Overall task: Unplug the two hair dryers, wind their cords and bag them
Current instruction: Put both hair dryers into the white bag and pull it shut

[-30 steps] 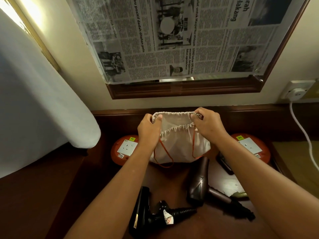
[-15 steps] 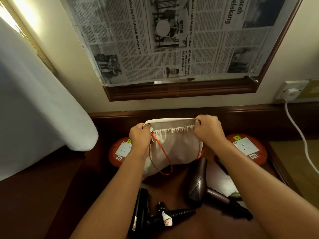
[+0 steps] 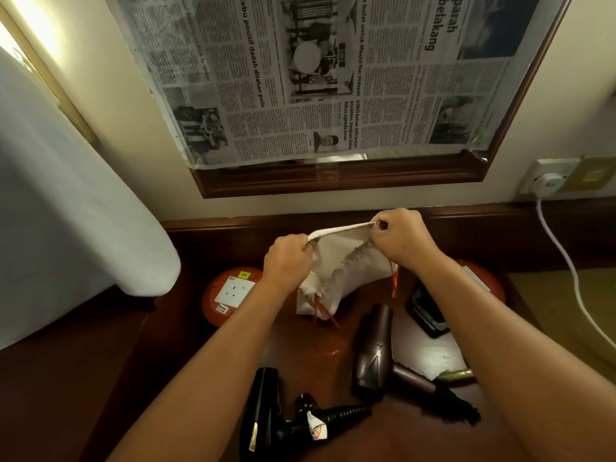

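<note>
Both hands hold a white cloth bag (image 3: 336, 275) up above a dark wood table (image 3: 333, 341). The left hand (image 3: 288, 261) has its fingers curled tight on the left end of the bag's top edge. The right hand (image 3: 405, 240) has its fingers curled on the right end, a bit higher and farther back. The top of the bag is pulled open between them, and the rest hangs down with its bottom close to the table; I cannot tell if it touches. Thin orange strings (image 3: 321, 311) dangle from the bag. Two dryers lie flat on the table, near the person. The black dryer (image 3: 266, 415) is on the left, with a small white tag (image 3: 315, 426) by its handle. The brown dryer (image 3: 373, 351) is on the right, just below the bag, and part of it lies on a white paper (image 3: 430, 360). A round orange plug box (image 3: 230, 293) sits behind the left arm. A white cord (image 3: 563, 261) hangs from a wall plug (image 3: 546, 181) on the right. Newspaper (image 3: 333, 75) covers a framed mirror on the wall. A white padded board (image 3: 66, 211) sticks in from the left.
</note>
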Motion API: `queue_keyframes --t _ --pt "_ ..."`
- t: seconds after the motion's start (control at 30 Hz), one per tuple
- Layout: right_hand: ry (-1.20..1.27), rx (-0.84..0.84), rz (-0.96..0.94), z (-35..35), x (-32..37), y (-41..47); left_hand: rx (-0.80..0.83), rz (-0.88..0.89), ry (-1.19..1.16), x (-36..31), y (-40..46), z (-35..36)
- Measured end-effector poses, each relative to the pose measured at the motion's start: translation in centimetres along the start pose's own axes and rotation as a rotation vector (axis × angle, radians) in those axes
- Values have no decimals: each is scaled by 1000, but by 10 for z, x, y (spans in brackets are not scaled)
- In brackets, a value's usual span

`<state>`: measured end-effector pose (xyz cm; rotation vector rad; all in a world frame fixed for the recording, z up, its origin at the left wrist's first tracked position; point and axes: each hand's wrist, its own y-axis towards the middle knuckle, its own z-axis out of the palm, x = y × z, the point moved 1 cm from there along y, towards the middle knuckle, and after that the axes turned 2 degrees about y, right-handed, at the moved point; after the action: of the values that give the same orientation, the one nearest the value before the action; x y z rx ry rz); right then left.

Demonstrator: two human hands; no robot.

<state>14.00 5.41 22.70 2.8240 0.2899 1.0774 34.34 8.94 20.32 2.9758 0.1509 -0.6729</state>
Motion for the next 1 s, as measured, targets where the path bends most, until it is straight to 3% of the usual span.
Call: queue_keyframes --t 0.33,0.63,0.8,1.0 --pt "51 48 24 -7 -11 -8 2 -212 -256 12 -3 -8" --pt "225 -1 190 -2 -10 -9 61 -97 -257 1 -5 -6" --pt "78 -31 95 -15 -15 -12 62 -107 -148 15 -3 -7" --pt "-148 59 -20 -13 -29 -20 82 -106 -70 27 -2 -26"
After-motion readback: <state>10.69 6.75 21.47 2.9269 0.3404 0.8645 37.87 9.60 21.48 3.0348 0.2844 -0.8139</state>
